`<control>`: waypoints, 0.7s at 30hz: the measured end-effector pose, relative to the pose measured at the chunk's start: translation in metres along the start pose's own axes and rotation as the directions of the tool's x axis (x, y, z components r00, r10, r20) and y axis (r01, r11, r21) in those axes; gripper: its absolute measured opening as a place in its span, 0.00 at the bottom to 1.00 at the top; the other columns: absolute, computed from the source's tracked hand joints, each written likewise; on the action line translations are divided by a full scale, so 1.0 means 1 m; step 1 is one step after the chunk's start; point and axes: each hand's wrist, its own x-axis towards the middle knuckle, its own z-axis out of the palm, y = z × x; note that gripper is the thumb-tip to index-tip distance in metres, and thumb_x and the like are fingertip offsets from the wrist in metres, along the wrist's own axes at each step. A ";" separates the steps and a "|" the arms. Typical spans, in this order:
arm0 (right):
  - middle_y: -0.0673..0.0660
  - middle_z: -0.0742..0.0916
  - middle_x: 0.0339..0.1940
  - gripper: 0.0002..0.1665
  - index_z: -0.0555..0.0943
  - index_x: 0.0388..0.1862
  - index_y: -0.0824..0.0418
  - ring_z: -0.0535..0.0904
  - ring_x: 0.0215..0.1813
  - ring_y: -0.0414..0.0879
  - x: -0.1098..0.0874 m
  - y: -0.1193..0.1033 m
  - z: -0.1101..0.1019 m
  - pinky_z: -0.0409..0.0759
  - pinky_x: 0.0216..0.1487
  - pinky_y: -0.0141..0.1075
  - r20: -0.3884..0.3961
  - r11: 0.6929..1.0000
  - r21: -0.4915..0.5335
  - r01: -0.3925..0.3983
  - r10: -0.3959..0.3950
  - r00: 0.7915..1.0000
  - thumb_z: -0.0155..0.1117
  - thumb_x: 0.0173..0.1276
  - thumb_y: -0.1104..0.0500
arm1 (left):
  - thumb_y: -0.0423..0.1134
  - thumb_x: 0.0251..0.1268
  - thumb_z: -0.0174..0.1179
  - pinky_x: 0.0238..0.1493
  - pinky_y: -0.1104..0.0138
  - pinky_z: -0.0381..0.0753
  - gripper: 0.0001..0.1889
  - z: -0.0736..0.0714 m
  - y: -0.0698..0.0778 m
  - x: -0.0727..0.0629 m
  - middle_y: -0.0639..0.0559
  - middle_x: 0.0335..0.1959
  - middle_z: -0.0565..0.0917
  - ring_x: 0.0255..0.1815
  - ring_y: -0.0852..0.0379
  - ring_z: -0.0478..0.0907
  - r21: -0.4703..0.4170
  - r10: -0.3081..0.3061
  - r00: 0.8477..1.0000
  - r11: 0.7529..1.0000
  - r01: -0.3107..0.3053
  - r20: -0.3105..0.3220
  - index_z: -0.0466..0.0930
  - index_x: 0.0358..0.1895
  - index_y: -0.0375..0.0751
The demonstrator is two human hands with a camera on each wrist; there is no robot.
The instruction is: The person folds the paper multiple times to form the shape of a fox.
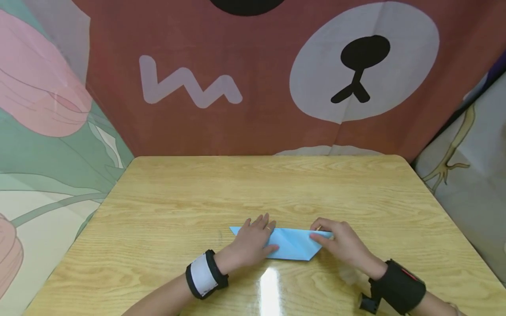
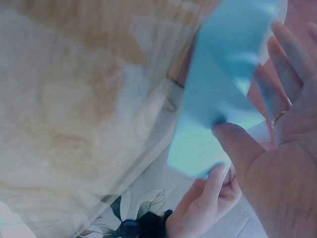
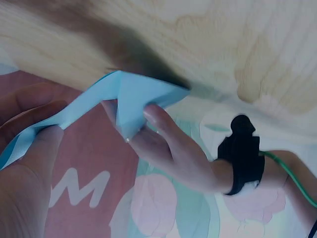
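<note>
A sheet of light blue paper (image 1: 294,243), folded into a long strip with slanted ends, is near the front of the table in the head view. Across its left part lies my left hand (image 1: 253,243), fingers spread and straight, thumb resting on the paper. My right hand (image 1: 341,239) pinches the upper right corner between thumb and curled fingers. In the left wrist view the paper (image 2: 198,114) shows a crease and a pointed flap beside the left thumb. The right wrist view shows the strip (image 3: 89,101) bending between both hands.
A wood-grain table (image 1: 189,188) spreads around the hands, with a bright reflection at its front. Behind it hangs a red-brown cloth (image 1: 261,123) with a cartoon face. Both wrists wear black bands, the left wristband (image 1: 206,274) with a white patch.
</note>
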 end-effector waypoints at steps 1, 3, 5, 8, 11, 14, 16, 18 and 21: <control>0.45 0.86 0.31 0.05 0.79 0.33 0.51 0.81 0.29 0.43 -0.001 0.000 -0.001 0.78 0.32 0.32 0.004 1.000 0.016 0.005 -0.005 1.000 0.65 0.61 0.61 | 0.55 0.66 0.52 0.66 0.47 0.59 0.32 0.000 -0.001 0.002 0.41 0.69 0.64 0.70 0.47 0.60 -0.010 -0.002 1.000 1.000 0.002 -0.017 0.64 0.67 0.40; 0.44 0.86 0.33 0.04 0.79 0.33 0.50 0.83 0.43 0.51 -0.002 0.001 -0.003 0.81 0.41 0.39 0.006 0.999 0.033 0.010 -0.010 1.000 0.65 0.61 0.59 | 0.55 0.65 0.53 0.65 0.46 0.60 0.31 0.001 -0.003 0.006 0.43 0.66 0.69 0.68 0.48 0.63 -0.023 0.003 0.999 1.000 -0.005 -0.050 0.67 0.65 0.40; 0.43 0.86 0.34 0.03 0.79 0.34 0.50 0.83 0.45 0.52 -0.003 0.001 -0.005 0.81 0.43 0.43 0.012 0.998 0.055 -0.001 0.000 1.000 0.65 0.62 0.58 | 0.55 0.64 0.54 0.65 0.46 0.59 0.28 0.003 -0.004 0.009 0.45 0.61 0.74 0.65 0.49 0.67 -0.040 0.011 0.997 0.999 -0.014 -0.072 0.70 0.62 0.41; 0.43 0.86 0.34 0.03 0.79 0.33 0.49 0.83 0.45 0.52 -0.003 0.001 -0.006 0.81 0.43 0.44 0.006 0.998 0.064 -0.002 0.002 1.000 0.65 0.62 0.58 | 0.53 0.63 0.56 0.63 0.46 0.62 0.23 0.003 -0.006 0.013 0.48 0.51 0.81 0.56 0.50 0.74 -0.052 0.030 0.992 0.998 -0.037 -0.126 0.77 0.55 0.42; 0.43 0.86 0.34 0.04 0.79 0.32 0.48 0.83 0.45 0.52 -0.004 0.000 -0.007 0.81 0.43 0.44 -0.002 0.998 0.066 0.009 -0.008 1.000 0.65 0.62 0.59 | 0.51 0.62 0.58 0.60 0.50 0.66 0.18 0.002 -0.007 0.016 0.51 0.44 0.84 0.47 0.52 0.76 -0.079 0.045 0.981 0.995 -0.061 -0.188 0.81 0.48 0.42; 0.43 0.86 0.34 0.05 0.80 0.32 0.47 0.83 0.44 0.51 -0.005 -0.001 -0.008 0.81 0.42 0.41 -0.016 0.998 0.058 0.010 -0.009 1.000 0.65 0.61 0.59 | 0.48 0.61 0.60 0.55 0.54 0.69 0.12 0.003 -0.009 0.018 0.54 0.38 0.85 0.40 0.56 0.75 -0.137 0.054 0.969 0.986 -0.089 -0.242 0.83 0.40 0.44; 0.44 0.86 0.35 0.03 0.80 0.32 0.48 0.83 0.43 0.48 -0.005 -0.001 -0.009 0.80 0.40 0.37 -0.033 0.999 0.053 -0.012 0.014 0.999 0.65 0.61 0.58 | 0.45 0.60 0.61 0.52 0.57 0.69 0.08 0.003 -0.011 0.019 0.57 0.34 0.85 0.35 0.60 0.74 -0.196 0.055 0.963 0.975 -0.109 -0.263 0.83 0.35 0.46; 0.47 0.86 0.37 0.03 0.81 0.34 0.49 0.82 0.41 0.45 -0.005 -0.002 -0.011 0.77 0.38 0.33 -0.055 0.996 0.059 -0.066 0.069 0.996 0.66 0.61 0.56 | 0.43 0.60 0.62 0.48 0.61 0.70 0.05 0.002 -0.013 0.020 0.57 0.28 0.83 0.30 0.63 0.72 -0.257 0.056 0.961 0.958 -0.128 -0.270 0.82 0.31 0.47; 0.52 0.85 0.37 0.11 0.80 0.41 0.51 0.78 0.32 0.41 -0.006 -0.003 -0.016 0.72 0.29 0.31 -0.068 0.975 0.134 -0.177 0.188 0.980 0.66 0.61 0.52 | 0.41 0.60 0.62 0.40 0.68 0.71 0.05 -0.002 -0.014 0.021 0.57 0.24 0.82 0.27 0.65 0.71 -0.361 0.050 0.963 0.921 -0.147 -0.263 0.80 0.29 0.46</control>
